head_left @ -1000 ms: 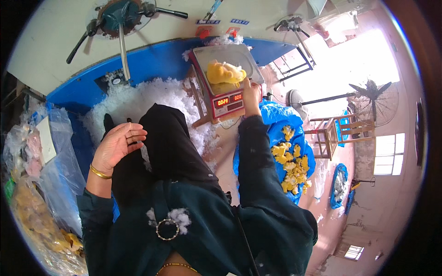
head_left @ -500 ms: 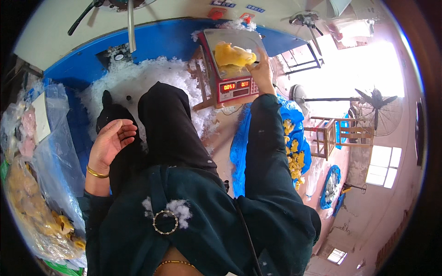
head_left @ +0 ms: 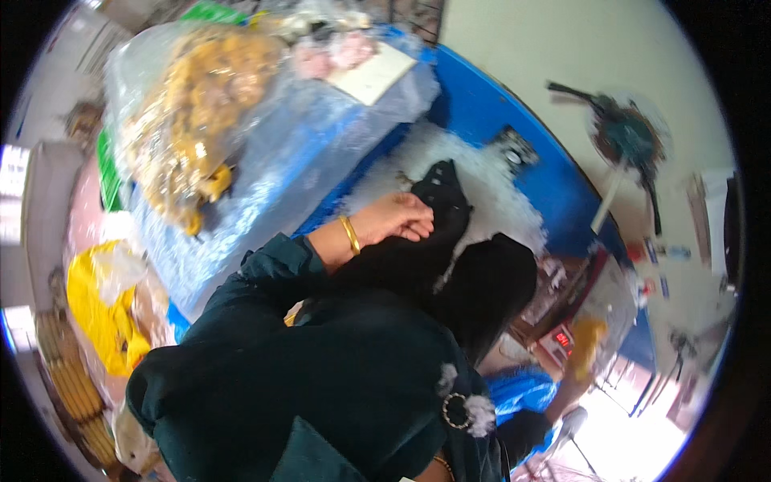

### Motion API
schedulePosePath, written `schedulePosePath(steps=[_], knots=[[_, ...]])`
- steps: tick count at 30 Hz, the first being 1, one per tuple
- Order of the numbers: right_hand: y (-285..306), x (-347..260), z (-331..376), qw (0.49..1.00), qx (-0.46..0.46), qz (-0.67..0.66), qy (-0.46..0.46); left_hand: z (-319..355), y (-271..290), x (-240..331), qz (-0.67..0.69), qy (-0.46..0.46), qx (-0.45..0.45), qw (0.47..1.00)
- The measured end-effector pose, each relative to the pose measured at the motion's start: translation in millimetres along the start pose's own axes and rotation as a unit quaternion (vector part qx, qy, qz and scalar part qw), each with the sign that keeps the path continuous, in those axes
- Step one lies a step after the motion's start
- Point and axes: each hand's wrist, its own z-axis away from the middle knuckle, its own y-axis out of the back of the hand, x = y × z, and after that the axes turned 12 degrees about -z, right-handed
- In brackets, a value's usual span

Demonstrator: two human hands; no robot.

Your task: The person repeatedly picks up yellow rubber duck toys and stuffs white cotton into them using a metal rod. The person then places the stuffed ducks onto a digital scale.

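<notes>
My left hand (head_left: 401, 218), with a gold bangle at the wrist, is over my black-trousered leg. Its fingers are curled in, and nothing shows in them. At the lower right, my right hand (head_left: 572, 387) is smeared by motion and holds a yellow plush toy piece (head_left: 590, 341) beside the red digital scale (head_left: 556, 341). The scale's lit red display shows, while its pan is mostly hidden behind the plush piece and glare. White stuffing fluff (head_left: 502, 201) is heaped around my knees against a blue board.
A clear bag of yellow plush pieces (head_left: 201, 104) lies at the upper left on bluish plastic sheeting (head_left: 265, 201). Nearby are pink pieces (head_left: 333, 55) and a pale card (head_left: 373, 74). A yellow bag (head_left: 100, 309) is at the far left. A metal-handled machine part (head_left: 626, 136) juts from the pale surface.
My view has swung left, bringing the bagged plush pieces to the upper left and the scale to the lower right. My left fingers have curled in. The yellow piece is now in my right hand.
</notes>
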Motion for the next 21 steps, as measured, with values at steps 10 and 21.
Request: schedulePosePath(steps=[10, 21], knots=[[3, 156, 81, 0.926, -0.026, -0.196, -0.321, 38, 284, 23, -0.62, -0.014, 0.647, 0.443], [2, 3, 72, 0.876, -0.149, -0.361, -0.282, 5, 381, 22, -0.743, 0.053, 0.513, 0.425]])
